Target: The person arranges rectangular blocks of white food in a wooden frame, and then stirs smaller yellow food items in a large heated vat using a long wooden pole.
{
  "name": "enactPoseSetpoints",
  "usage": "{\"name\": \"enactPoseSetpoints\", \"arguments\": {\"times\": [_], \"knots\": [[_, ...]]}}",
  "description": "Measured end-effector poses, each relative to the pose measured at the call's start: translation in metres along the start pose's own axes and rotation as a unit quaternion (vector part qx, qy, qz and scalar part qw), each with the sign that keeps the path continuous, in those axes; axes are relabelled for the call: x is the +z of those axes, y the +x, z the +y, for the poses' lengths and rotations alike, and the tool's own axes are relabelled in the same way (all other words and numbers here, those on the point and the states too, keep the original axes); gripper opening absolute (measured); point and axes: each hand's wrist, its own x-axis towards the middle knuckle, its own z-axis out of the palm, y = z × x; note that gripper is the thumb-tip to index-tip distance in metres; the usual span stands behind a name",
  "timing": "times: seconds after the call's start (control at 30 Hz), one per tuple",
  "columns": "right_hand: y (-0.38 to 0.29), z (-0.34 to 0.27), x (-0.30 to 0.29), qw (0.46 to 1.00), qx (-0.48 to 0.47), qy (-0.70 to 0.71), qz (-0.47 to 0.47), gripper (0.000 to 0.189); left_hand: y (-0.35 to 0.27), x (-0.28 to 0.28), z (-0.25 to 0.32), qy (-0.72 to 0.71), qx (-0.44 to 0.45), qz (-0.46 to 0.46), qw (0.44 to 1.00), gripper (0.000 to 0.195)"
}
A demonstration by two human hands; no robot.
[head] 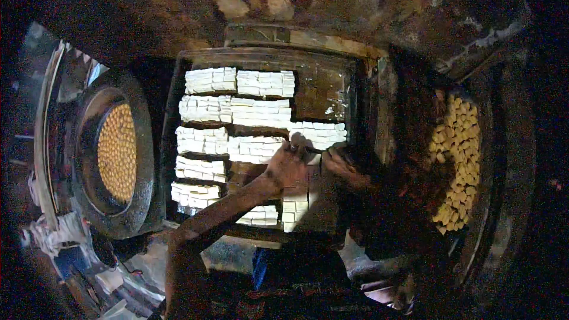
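Note:
Before me a dark wooden board or shallow tray (320,93) holds rows of white, soft-looking blocks (261,111), cut into small pieces and set close together. My left hand (289,162) reaches over the middle, its bent fingertips at the lower edge of the right-hand row of blocks (318,132). My right hand (344,166) is just right of it, in deep shadow, fingers curled. A thin dark thing (314,149) spans the gap between both hands; I cannot tell what it is. Paler yellowish blocks (295,213) form a column below my left hand.
On the left sits a wide dark pan (144,160) filled with small round golden pieces (116,153). Many pale yellow chunks (460,164) are heaped at the right. Crumpled, light-coloured material (64,233) lies at the lower left. A person's bare feet (253,2) seem to show beyond the tray.

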Motion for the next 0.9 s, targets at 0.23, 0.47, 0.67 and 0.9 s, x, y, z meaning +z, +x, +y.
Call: {"name": "enactPoseSetpoints", "arguments": {"times": [0.23,0.47,0.67,0.9], "knots": [[0.006,-0.018,-0.008,0.999,0.023,-0.002,-0.025,0.040,0.028,-0.004,-0.012,-0.164,-0.031,-0.059,0.984,0.029],[0.012,-0.044,-0.014,0.996,0.059,-0.021,-0.061,0.033,0.025,-0.043,-0.009,-0.376,-0.121,-0.113,0.912,0.024],[0.011,-0.008,-0.002,0.988,-0.112,-0.108,0.015,0.033,0.031,-0.039,-0.023,-0.426,-0.024,-0.050,0.903,0.042],[0.015,-0.008,0.001,0.978,-0.163,-0.129,0.028,0.041,0.016,-0.026,-0.023,-0.268,0.045,0.018,0.962,0.034]]}}
